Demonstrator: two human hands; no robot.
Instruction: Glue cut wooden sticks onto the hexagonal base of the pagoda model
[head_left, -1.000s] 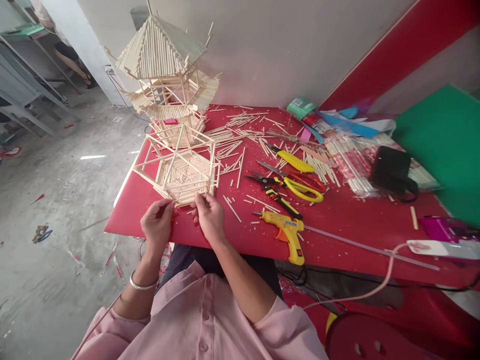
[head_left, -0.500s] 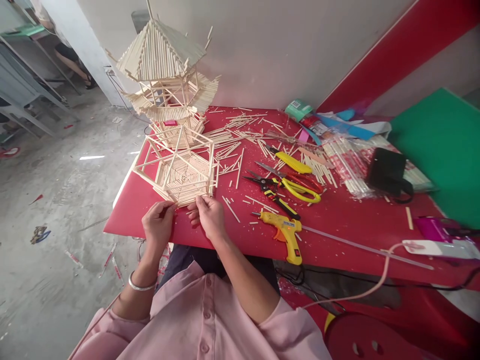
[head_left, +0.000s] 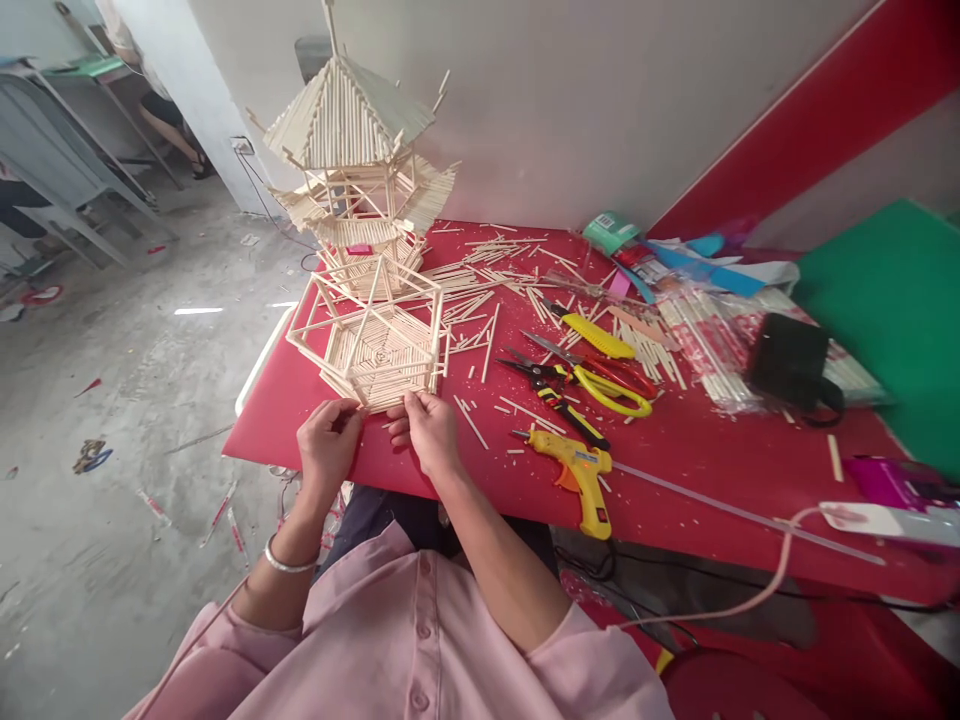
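Note:
A hexagonal frame of thin wooden sticks (head_left: 382, 350), with a woven-looking base of concentric sticks and an open upper rim, rests on the red tabletop in front of me. My left hand (head_left: 328, 440) pinches at its near-left bottom edge, fingers curled. At the near edge further right, my right hand (head_left: 431, 430) grips with thumb and forefinger, its other fingers bent beneath. Whether a separate stick lies between the fingertips is too small to tell. Right behind the frame stands a tiered stick pagoda (head_left: 341, 130) with a pointed roof.
To the right lie a yellow glue gun (head_left: 577, 470), pruning shears (head_left: 555, 395), scissors (head_left: 600, 380) and a yellow cutter (head_left: 596, 333). Loose sticks (head_left: 487, 265) are scattered behind them. Packed sticks (head_left: 705, 340), a black box (head_left: 791, 360) and a green board (head_left: 885, 310) sit farther right.
The view has swung slightly, so everything sits a little farther right in the picture. Both hands stay at the frame's near edge with their hold little changed.

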